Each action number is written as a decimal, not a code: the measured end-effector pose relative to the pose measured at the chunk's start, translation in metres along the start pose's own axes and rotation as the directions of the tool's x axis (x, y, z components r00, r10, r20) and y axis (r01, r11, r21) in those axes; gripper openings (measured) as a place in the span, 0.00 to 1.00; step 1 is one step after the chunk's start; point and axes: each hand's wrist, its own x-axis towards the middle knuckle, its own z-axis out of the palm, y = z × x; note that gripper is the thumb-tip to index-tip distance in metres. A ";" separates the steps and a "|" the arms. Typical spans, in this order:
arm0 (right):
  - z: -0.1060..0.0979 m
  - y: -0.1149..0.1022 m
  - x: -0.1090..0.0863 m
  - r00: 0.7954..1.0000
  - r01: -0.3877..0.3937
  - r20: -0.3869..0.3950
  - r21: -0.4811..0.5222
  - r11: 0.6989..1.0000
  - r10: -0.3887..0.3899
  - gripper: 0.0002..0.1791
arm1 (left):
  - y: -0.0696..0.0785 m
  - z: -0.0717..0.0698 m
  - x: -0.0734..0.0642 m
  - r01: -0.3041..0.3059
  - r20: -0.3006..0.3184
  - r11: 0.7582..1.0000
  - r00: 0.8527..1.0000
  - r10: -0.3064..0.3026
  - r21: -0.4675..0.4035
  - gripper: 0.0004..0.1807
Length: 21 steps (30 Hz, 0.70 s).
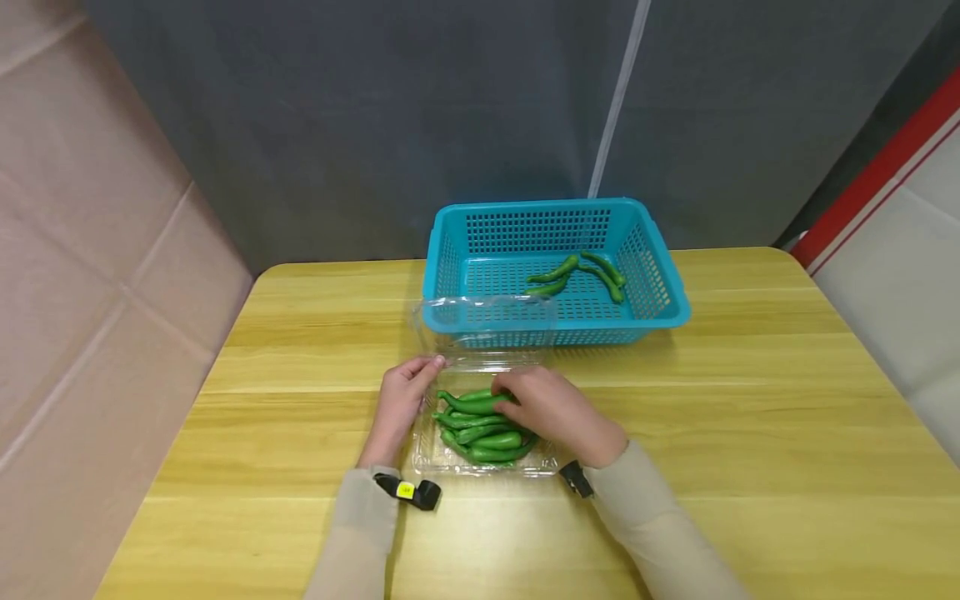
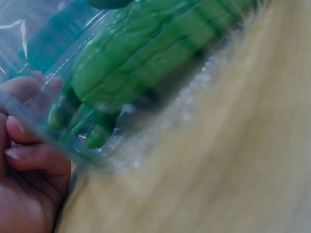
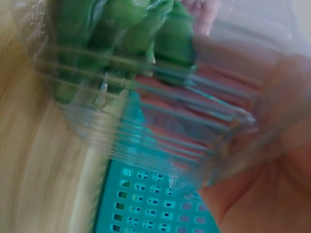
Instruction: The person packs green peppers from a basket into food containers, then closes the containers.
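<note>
An open clear plastic clamshell box (image 1: 426,457) stands on the table with a heap of green peppers (image 1: 495,442) inside. My left hand (image 1: 401,400) pinches the box's left edge near the hinge. In the left wrist view its fingers (image 2: 36,158) curl beside the transparent wall. My right hand (image 1: 551,410) reaches into the box from the right, its fingertips round the right end of a long green pepper (image 1: 476,406) on top of the heap. In the right wrist view the ribbed clear wall (image 3: 141,136) partly covers the fingers, so their hold is blurred there.
Behind the box, a blue perforated basket (image 1: 660,321) holds several more green peppers (image 1: 558,272). The raised clear lid (image 1: 487,354) overlaps the basket's front left part in the head view. A grey curtain (image 1: 360,133) hangs behind the wooden table (image 1: 750,433).
</note>
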 end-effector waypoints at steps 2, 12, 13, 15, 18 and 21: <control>0.001 0.000 0.000 1.000 0.007 -0.012 -0.006 1.000 -0.007 0.05 | 0.000 0.000 0.000 0.000 -0.003 1.000 1.000 0.000 0.003 0.15; 0.001 -0.001 0.000 1.000 -0.007 -0.018 -0.001 1.000 0.007 0.06 | 0.000 0.000 0.001 -0.017 0.008 1.000 1.000 0.017 0.013 0.17; 0.001 -0.001 0.000 1.000 -0.008 -0.016 0.000 1.000 0.008 0.07 | 0.000 0.000 0.001 -0.015 0.008 1.000 1.000 0.015 0.012 0.16; 0.002 -0.001 0.000 1.000 -0.007 -0.015 0.003 1.000 0.007 0.10 | 0.000 0.000 0.001 -0.013 0.004 1.000 1.000 0.013 0.009 0.16; 0.002 -0.002 0.000 1.000 -0.001 -0.016 0.008 1.000 0.001 0.11 | -0.001 0.000 0.001 -0.015 0.002 1.000 1.000 0.015 0.007 0.15; 0.000 -0.003 -0.001 1.000 0.004 -0.014 0.010 1.000 -0.004 0.11 | -0.002 0.000 0.001 -0.015 -0.006 1.000 1.000 0.015 0.006 0.15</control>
